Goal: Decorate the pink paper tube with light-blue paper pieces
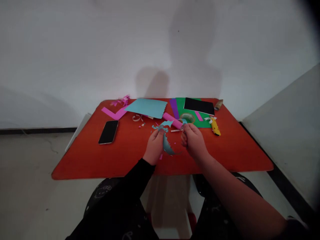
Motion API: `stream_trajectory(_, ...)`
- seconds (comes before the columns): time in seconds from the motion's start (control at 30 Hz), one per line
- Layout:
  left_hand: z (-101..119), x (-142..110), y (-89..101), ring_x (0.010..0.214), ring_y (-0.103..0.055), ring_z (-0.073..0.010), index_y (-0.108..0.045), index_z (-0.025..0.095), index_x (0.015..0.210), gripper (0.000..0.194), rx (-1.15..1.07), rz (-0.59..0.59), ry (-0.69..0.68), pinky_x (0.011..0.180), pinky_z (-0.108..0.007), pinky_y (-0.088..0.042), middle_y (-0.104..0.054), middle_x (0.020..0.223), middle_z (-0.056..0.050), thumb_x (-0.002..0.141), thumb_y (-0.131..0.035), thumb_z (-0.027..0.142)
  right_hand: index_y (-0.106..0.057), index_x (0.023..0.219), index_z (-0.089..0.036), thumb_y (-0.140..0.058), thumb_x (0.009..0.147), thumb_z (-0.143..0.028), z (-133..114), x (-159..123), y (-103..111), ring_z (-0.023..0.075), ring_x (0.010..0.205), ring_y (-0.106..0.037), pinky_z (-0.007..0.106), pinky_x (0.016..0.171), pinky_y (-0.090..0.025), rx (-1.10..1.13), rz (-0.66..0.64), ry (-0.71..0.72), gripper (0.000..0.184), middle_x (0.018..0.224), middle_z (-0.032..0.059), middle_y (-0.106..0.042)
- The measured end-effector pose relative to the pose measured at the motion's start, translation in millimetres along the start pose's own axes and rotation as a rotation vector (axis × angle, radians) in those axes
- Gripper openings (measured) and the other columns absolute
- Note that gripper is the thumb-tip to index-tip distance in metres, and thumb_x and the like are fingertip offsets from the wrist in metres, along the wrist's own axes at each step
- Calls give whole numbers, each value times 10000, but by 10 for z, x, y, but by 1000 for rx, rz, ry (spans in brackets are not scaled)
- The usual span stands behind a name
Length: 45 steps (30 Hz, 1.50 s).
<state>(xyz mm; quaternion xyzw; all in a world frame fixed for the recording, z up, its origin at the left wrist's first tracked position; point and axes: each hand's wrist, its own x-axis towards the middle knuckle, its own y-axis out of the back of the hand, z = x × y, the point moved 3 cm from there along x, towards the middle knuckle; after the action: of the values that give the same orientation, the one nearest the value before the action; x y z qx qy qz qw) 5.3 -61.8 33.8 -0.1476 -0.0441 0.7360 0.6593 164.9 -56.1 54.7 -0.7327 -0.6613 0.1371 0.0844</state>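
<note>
My left hand (155,145) is closed on a curved, jagged-edged piece of blue paper (167,146) above the red table (105,156). My right hand (193,140) is closed in a fist just right of the paper; what it grips is hidden by the fingers. A pink paper roll (172,120) and a roll of clear tape (187,117) lie just beyond my hands. Small blue and pink scraps are scattered around them.
A black phone (108,131) lies at the left. At the back are a blue sheet (147,107), pink strips (113,113), purple and green sheets (178,104), a black card (199,106) and a yellow cutter (215,126). A white wall stands behind the table.
</note>
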Motion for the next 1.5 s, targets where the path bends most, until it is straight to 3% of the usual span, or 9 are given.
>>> stream_trajectory(0.4, 368, 114, 303, 439, -385, -76, -413, 228, 724, 374, 111, 224, -92, 426, -190, -344, -399, 545, 87, 888, -631, 485, -383, 739, -262, -697, 871, -553, -202, 252, 377, 84, 392, -299, 227, 370, -260, 9, 207, 155, 448, 495, -102, -354)
stream_trajectory(0.57, 335, 168, 299, 494, -378, -69, -453, 210, 724, 406, 162, 104, -60, 489, -196, -340, -412, 577, 83, 836, -694, 516, -538, 756, -248, -626, 888, -531, -303, 462, 679, 134, 455, -397, 281, 443, -322, -523, 213, 119, 325, 545, -40, -480)
stream_trajectory(0.67, 280, 150, 199, 531, -388, -72, -515, 192, 759, 405, 178, -23, -74, 522, -203, -336, -458, 614, 71, 819, -704, 545, -664, 901, -209, -597, 895, -432, -376, 541, 787, 226, 702, -586, 370, 677, -475, -957, 270, 339, 232, 778, 76, -667)
stream_trajectory(0.77, 240, 95, 89, 563, -405, -82, -522, 188, 763, 410, 245, -177, -87, 542, -212, -338, -467, 639, 63, 818, -697, 554, -703, 1051, -182, -592, 890, -368, -383, 474, 658, 319, 1047, -622, 478, 951, -462, -1099, 231, 606, 270, 1088, 173, -704)
stream_trajectory(0.83, 222, 46, 22, 588, -415, -88, -523, 185, 750, 402, 322, -300, -92, 558, -215, -343, -471, 655, 57, 816, -701, 539, -714, 982, -201, -562, 927, -391, -296, 385, 472, 292, 1001, -636, 456, 935, -474, -990, 57, 605, 250, 1016, 133, -718)
stream_trajectory(0.93, 192, -14, -47, 606, -419, -96, -567, 176, 760, 393, 423, -469, -77, 563, -221, -339, -487, 666, 46, 811, -708, 538, -681, 849, -211, -538, 949, -511, -56, 249, 177, 196, 728, -619, 334, 695, -503, -659, -301, 319, 347, 771, 34, -672)
stream_trajectory(1.0, 174, -25, -52, 593, -411, -95, -580, 174, 751, 401, 451, -501, -68, 549, -222, -327, -479, 651, 47, 805, -717, 547, -643, 768, -202, -580, 909, -578, 66, 185, 65, 150, 587, -547, 283, 568, -448, -555, -380, 185, 407, 655, -5, -614)
stream_trajectory(1.3, -31, -71, -39, 611, -653, -134, -674, 145, 902, 488, 267, -545, 315, 555, -240, -485, -713, 780, -56, 733, -792, 587, -700, 846, -224, -676, 857, -524, 6, 221, 219, 128, 518, -438, 257, 496, -338, -477, -100, 245, 301, 576, -48, -504)
stream_trajectory(1.5, 40, -87, -46, 586, -640, -113, -691, 142, 929, 437, 268, -482, 294, 533, -224, -465, -734, 844, -69, 758, -776, 535, -559, 702, -228, -747, 806, -502, 4, 205, 241, 119, 537, -451, 251, 506, -364, -324, -109, 138, 348, 589, -55, -470)
